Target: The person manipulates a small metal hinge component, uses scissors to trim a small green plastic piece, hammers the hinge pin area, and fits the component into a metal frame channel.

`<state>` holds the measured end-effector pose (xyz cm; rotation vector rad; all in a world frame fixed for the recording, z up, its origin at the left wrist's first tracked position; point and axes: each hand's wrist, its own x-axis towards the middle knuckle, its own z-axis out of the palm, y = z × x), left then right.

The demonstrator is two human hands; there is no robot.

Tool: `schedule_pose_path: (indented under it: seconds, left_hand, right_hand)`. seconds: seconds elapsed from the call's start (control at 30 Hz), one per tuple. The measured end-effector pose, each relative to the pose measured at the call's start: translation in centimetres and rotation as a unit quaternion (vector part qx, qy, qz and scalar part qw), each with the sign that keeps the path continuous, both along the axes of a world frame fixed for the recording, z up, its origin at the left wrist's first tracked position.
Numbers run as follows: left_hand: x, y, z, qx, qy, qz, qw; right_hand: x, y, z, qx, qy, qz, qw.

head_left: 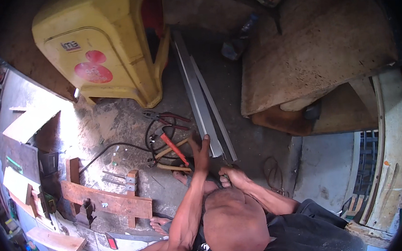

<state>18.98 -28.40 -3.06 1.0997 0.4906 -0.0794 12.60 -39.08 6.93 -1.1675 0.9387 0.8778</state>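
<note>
A long grey metal bar (199, 99) lies on the floor, its near end in front of me. My left hand (199, 154) is at the left side of that end, fingers stretched up along it and gripping its edge. Just right of the end, my right hand (231, 174) is closed on a thin metal tool; its tip points at the bar, and its kind is hidden by my fingers. A second, narrower metal strip (214, 108) lies to the right of the bar. By my left wrist lies a hammer with a red handle (174, 149).
Red-handled pliers (167, 116), a black cable (113, 145) and wooden tool handles (173, 168) lie left of my hands. A yellow plastic stool (96, 53) stands far left. Joined wooden pieces (107, 199) are near left. A large worn wooden panel (317, 45) leans at right.
</note>
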Motion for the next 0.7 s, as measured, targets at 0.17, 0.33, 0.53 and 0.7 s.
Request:
schedule_pose_path:
  seconds: [0.17,0.33,0.53,0.7]
  left_hand:
    - [-1.5,2.8,2.3,0.071,0.139,-0.012,0.988]
    - [-1.4,4.9,2.8,0.051,0.155,-0.027,0.986]
    - [-0.1,10.2,4.5,-0.028,0.218,0.026,0.975]
    - [1.1,16.0,4.5,0.060,0.201,0.051,0.976]
  right_hand:
    - [2.0,3.6,0.3,0.044,0.029,-0.038,0.998]
    - [1.7,5.5,-1.9,0.152,0.031,0.008,0.988]
    - [2.1,7.6,-0.5,0.172,0.030,0.057,0.983]
    - [2.4,6.8,-4.2,0.153,-0.093,0.307,0.935]
